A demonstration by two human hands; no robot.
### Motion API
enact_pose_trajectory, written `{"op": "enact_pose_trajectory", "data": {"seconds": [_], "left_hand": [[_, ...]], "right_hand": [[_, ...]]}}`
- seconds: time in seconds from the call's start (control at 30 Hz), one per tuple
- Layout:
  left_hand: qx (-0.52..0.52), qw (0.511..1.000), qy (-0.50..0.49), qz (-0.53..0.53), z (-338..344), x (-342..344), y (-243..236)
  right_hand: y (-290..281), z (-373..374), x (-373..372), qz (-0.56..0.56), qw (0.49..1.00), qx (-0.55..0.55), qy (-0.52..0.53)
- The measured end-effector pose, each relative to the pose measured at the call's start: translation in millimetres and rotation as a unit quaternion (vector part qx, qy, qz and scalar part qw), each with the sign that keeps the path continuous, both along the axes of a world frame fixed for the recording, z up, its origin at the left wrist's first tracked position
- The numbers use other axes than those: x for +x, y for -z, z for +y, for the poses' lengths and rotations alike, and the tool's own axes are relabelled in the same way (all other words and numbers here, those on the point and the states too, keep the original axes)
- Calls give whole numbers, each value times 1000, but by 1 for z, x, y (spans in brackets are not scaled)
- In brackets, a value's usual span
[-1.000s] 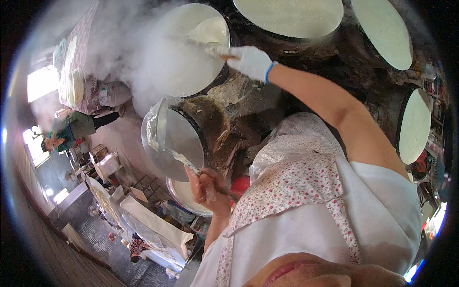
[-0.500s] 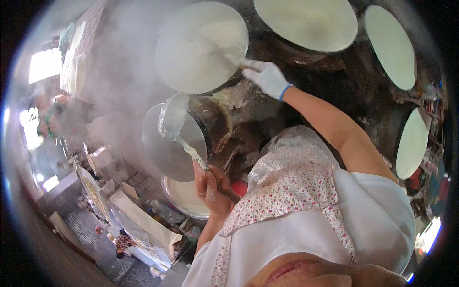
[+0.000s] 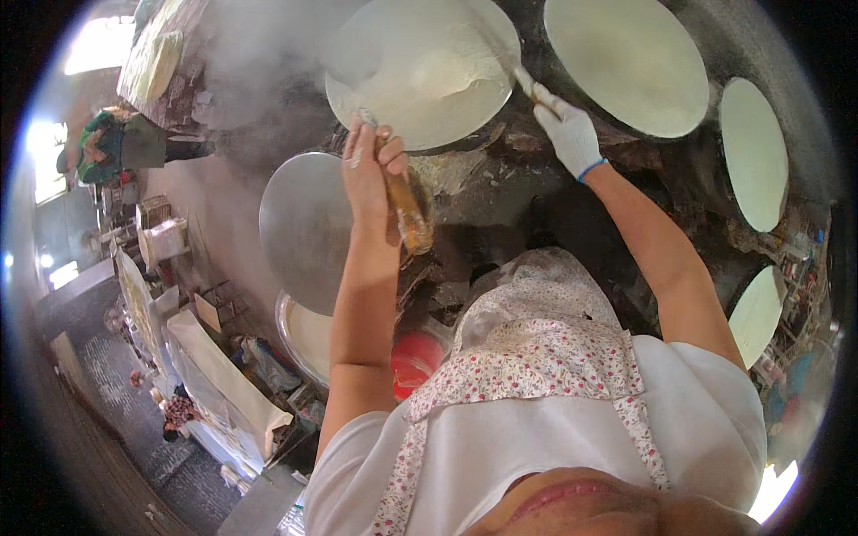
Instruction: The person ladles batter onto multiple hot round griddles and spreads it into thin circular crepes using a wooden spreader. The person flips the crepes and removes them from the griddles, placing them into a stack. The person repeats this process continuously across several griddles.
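My bare left hand (image 3: pixel 368 170) is closed around the handle of a ladle (image 3: pixel 407 214). The handle's batter-smeared, wooden-looking end sticks out below my fist; steam blurs the bowl end. In front of it lies a large round griddle (image 3: pixel 420 116) coated with pale batter, which looks uneven and ridged on the right. My right hand (image 3: pixel 572 134), in a white glove with a blue cuff, grips a slim wooden-handled spreader (image 3: pixel 525 80). Its blade reaches over that griddle and is blurred. A bare grey griddle (image 3: pixel 308 232) sits left of my left forearm.
More white-coated round griddles (image 3: pixel 626 62) curve away to the right, including a narrow-looking one (image 3: pixel 753 156). A basin of pale batter (image 3: pixel 308 335) and a red bucket (image 3: pixel 418 362) stand near my left arm. Steam hangs upper left. Farther left, a person (image 3: pixel 183 411) is near a long table (image 3: pixel 214 366).
My left hand has moved up and forward from over the bare griddle to the coated one, turning the ladle away from me. My right hand has shifted right with the spreader. The view has shifted.
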State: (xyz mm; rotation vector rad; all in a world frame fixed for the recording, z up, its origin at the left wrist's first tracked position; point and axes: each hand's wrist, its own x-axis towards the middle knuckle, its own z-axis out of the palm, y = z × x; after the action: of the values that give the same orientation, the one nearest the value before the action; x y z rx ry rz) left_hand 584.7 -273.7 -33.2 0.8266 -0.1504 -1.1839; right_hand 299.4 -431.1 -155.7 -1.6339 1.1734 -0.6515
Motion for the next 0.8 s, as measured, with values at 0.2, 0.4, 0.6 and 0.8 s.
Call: {"op": "enact_pose_trajectory", "data": {"seconds": [0.2,0.4,0.6,0.8], "left_hand": [[77,993,-25,91,8,-26,11],[92,948,-42,301,-6,-52,7],[-124,829,6,545,68,-48,-81],[-123,870,-24,477,86,-47,-90]], "right_hand": [[-7,13,2,-62,992,108,24],[-34,41,36,0,970,220,-105],[-112,37,12,-101,976,187,-44],[-49,35,9,-48,983,24,-174]]}}
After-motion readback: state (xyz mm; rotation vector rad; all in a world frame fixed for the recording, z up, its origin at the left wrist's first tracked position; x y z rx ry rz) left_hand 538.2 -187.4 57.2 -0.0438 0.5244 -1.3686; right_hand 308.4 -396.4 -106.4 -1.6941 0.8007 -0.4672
